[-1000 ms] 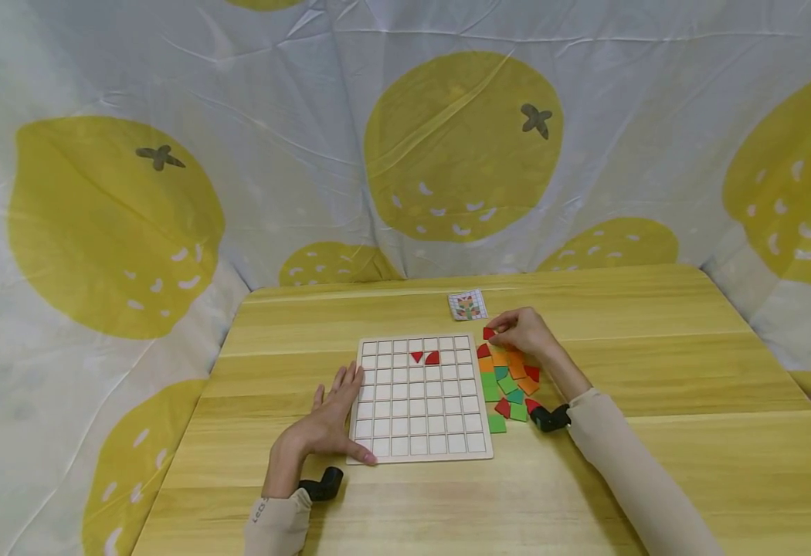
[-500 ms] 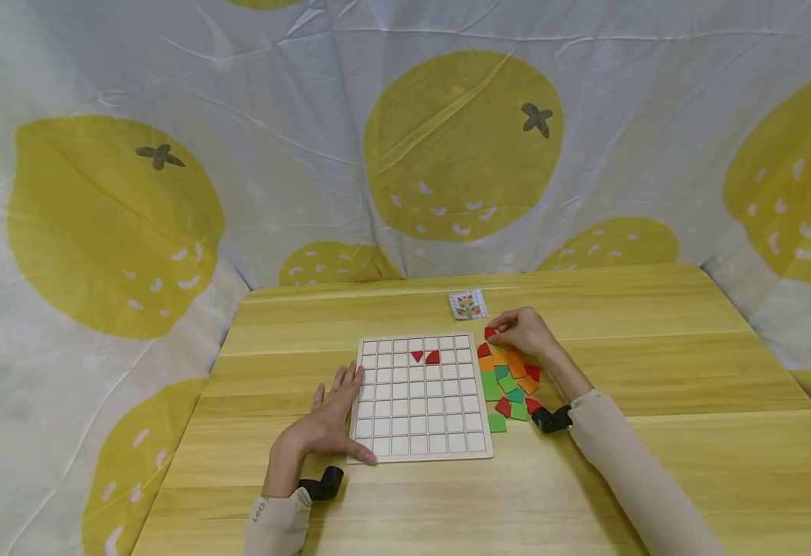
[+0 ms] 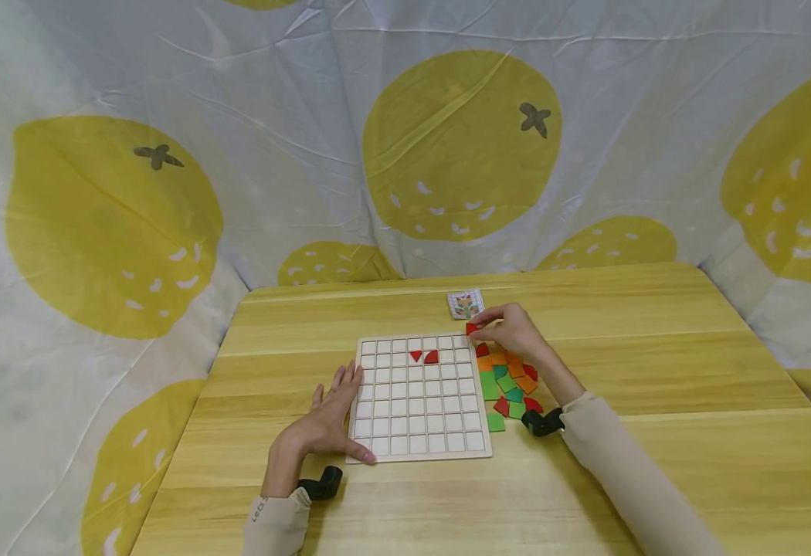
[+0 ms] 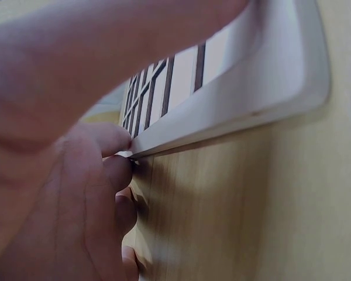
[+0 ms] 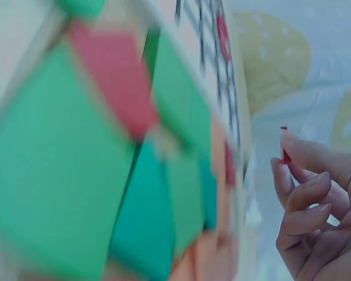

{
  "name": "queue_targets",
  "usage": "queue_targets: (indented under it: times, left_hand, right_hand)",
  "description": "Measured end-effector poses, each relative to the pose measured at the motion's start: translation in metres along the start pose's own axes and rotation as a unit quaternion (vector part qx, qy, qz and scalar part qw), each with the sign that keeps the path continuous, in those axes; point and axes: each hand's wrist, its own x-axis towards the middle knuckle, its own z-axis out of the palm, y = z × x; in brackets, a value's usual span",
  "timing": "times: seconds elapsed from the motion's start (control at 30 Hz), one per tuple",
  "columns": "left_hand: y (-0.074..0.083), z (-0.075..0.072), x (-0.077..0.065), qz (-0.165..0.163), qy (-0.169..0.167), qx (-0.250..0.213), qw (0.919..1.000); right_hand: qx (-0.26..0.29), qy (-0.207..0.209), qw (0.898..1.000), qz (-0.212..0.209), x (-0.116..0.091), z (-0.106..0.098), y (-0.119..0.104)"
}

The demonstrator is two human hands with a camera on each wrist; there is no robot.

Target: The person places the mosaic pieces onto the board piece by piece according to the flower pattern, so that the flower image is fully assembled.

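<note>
Between thumb and fingertips my right hand [image 3: 514,330] pinches a small red tile [image 3: 471,328], just past the far right corner of a white gridded wooden board [image 3: 416,403]. In the right wrist view, the red tile [image 5: 285,154] shows edge-on at the fingertips. On the board lie a red triangle tile [image 3: 415,355] and a red quarter-circle tile [image 3: 432,357], side by side near the far edge. My left hand [image 3: 325,421] rests along the board's left side with fingers extended. Its thumb lies over the near left corner, and the other fingertips touch the edge.
Several loose tiles, such as a green square [image 3: 496,422], an orange piece [image 3: 514,363] and a red piece [image 3: 502,406], lie along the board's right side. A small card with a flower pattern [image 3: 464,304] lies beyond the board. A lemon-print cloth [image 3: 461,147] hangs behind the table [image 3: 656,347].
My right hand has moved left with the red tile, from above the loose tiles to the board's far right corner. The left hand has stayed where it was.
</note>
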Motion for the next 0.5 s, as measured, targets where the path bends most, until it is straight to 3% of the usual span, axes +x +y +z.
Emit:
queue_targets:
  times: [0.27,0.5]
  left_hand:
    - [0.003,0.000,-0.001,0.000,0.005,0.001,1.0000]
    - [0.001,0.000,-0.001,-0.001,0.005,-0.001,1.0000]
  right_hand:
    - [0.005,-0.023,0.999,-0.034,0.002,0.049,-0.026]
    - [0.000,-0.018,1.000,-0.026,0.006,0.093,-0.040]
